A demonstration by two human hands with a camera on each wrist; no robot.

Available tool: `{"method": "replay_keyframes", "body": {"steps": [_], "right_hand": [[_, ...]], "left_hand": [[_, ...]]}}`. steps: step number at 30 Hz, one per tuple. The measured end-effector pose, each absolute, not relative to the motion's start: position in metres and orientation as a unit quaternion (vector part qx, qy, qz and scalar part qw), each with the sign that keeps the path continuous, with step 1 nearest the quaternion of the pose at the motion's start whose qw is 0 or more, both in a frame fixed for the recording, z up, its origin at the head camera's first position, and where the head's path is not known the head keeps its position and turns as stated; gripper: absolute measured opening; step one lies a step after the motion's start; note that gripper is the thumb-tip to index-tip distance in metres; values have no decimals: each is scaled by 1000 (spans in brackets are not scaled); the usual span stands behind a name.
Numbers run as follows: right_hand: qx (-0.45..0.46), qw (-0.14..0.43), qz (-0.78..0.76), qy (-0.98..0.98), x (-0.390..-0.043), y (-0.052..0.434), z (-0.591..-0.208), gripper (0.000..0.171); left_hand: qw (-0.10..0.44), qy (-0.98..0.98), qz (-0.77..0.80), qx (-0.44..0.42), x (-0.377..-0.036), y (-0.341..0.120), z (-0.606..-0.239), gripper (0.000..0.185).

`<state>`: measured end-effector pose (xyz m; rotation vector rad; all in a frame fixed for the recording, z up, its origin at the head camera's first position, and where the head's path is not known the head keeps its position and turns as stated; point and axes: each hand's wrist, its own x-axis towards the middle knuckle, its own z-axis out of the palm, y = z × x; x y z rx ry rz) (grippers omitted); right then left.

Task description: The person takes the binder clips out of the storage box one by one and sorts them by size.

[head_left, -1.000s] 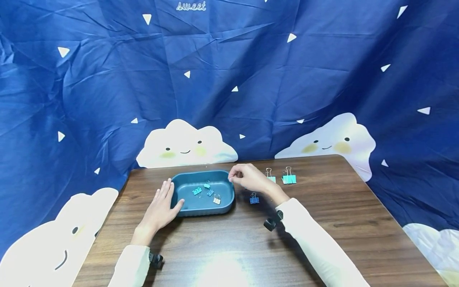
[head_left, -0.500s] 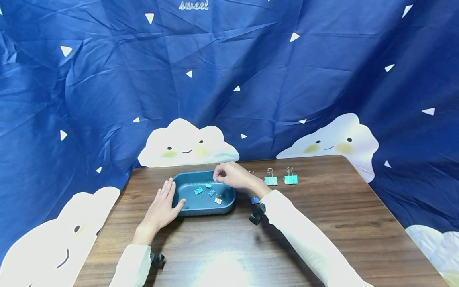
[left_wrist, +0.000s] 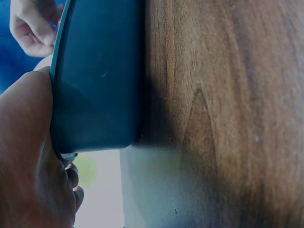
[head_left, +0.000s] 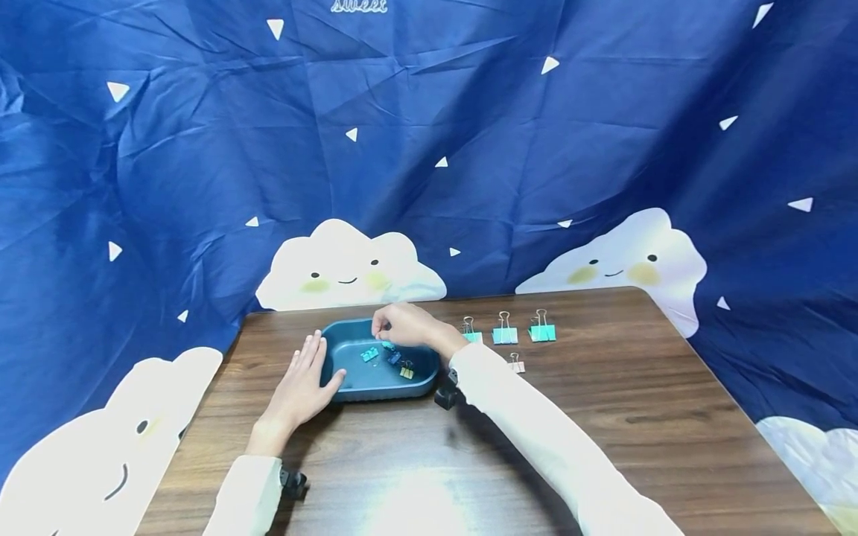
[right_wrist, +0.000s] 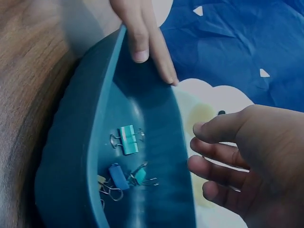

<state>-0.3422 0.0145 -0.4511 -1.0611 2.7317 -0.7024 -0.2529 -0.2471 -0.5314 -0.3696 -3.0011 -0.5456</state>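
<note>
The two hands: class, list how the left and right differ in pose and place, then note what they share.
The left hand lies flat with straight fingers against the tray's outer left wall, thumb at its rim; the right hand is raised over the tray with fingers curled. The left rests on the table; the right hangs above the binder clips inside, holding nothing in the wrist view. Both wear pale sleeves and work at the same tray.

one tray (head_left: 348, 389), eight binder clips (head_left: 504, 335)
</note>
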Motion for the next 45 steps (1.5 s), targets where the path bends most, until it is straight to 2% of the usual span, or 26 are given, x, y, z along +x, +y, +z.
{"method": "replay_keyframes", "body": {"steps": [10, 16, 26, 32, 45], "right_hand": [[-345, 103, -189, 914, -349, -9, -465, 13], [-356, 116, -137, 917, -348, -20, -473, 16], [-340, 169, -88, 921, -341, -29, -486, 39], [-340, 188, -52, 920, -339, -27, -488, 45], [-349, 189, -55, 916, -338, -20, -485, 23]], "left_hand": [[52, -976, -172, -126, -252, -247, -530, 87], [34, -976, -178, -119, -252, -248, -531, 88], [32, -977, -174, -120, -252, -249, -534, 89], [35, -977, -171, -123, -253, -249, -533, 88], [32, -977, -174, -121, -253, -249, -531, 88]]}}
